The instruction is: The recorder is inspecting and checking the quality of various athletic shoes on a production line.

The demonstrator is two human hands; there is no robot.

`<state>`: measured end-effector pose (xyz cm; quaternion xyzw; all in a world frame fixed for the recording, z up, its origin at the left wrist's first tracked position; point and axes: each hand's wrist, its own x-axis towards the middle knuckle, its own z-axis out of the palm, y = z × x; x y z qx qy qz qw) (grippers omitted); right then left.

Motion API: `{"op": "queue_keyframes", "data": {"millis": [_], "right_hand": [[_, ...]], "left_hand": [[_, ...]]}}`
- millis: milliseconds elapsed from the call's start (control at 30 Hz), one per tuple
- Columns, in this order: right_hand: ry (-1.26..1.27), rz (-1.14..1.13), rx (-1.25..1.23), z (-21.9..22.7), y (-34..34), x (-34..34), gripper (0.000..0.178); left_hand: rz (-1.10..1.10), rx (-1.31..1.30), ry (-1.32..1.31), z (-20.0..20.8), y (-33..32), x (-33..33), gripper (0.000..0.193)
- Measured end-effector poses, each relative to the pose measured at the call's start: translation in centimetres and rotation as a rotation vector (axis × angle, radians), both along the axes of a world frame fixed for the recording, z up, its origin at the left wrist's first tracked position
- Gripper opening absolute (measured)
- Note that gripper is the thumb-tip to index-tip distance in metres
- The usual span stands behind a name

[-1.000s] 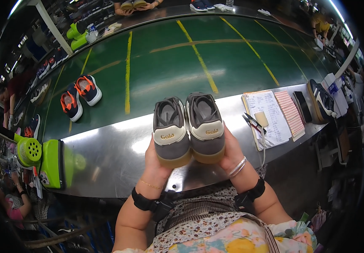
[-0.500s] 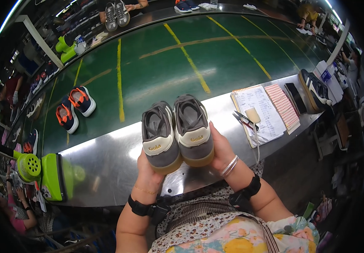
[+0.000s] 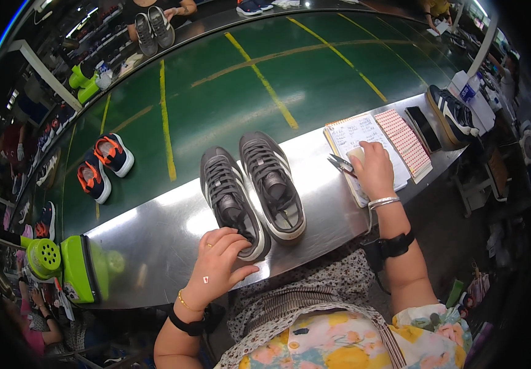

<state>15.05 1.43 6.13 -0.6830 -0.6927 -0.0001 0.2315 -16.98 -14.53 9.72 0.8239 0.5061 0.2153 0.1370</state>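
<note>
A pair of dark grey lace-up sneakers with white stripes stands on the steel table edge, toes pointing away from me: the left sneaker [image 3: 225, 190] and the right sneaker [image 3: 271, 178]. My left hand [image 3: 219, 264] is closed over the heel collar of the left sneaker, fingers at its opening and thumb outside. A small white sticker with a red mark is on the back of this hand. Over the open notebook [image 3: 347, 128], my right hand [image 3: 376, 172] has its thumb and fingers around a small beige block [image 3: 356, 154], partly hidden. Thread snips [image 3: 342, 165] lie beside it.
A red-patterned sheet [image 3: 401, 141], a phone [image 3: 422, 128] and a dark sneaker [image 3: 453, 117] are to the right. Navy-orange shoes [image 3: 113, 154] sit on the green conveyor [image 3: 216, 111]. A lime-green machine [image 3: 79, 270] stands at left. Across, a person holds grey shoes [image 3: 155, 31].
The sneakers, held up in both hands with heels toward me, now stand on the table. My right hand has left them for the beige block; my left hand stays at the left heel.
</note>
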Motion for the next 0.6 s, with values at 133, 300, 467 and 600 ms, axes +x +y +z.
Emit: {"op": "queue_keyframes", "data": {"millis": [133,300,467,600], "right_hand": [[-0.062,-0.073,-0.217,-0.8,2.0,1.8,0.044],[0.269,0.037,-0.214,-1.4,2.8,2.0,0.032],[0.505,0.108,0.328,1.4,1.3,-1.6,0.022],[1.208,0.421,-0.056,5.0,-3.4,-5.4,0.019]], "left_hand": [[-0.107,-0.074,-0.029,1.2,0.5,-1.3,0.039],[0.094,-0.031,-0.479,2.4,-0.4,-2.5,0.041],[0.433,-0.025,-0.892,1.7,-0.1,1.5,0.038],[0.292,0.113,-0.482,1.5,0.8,4.2,0.027]]}}
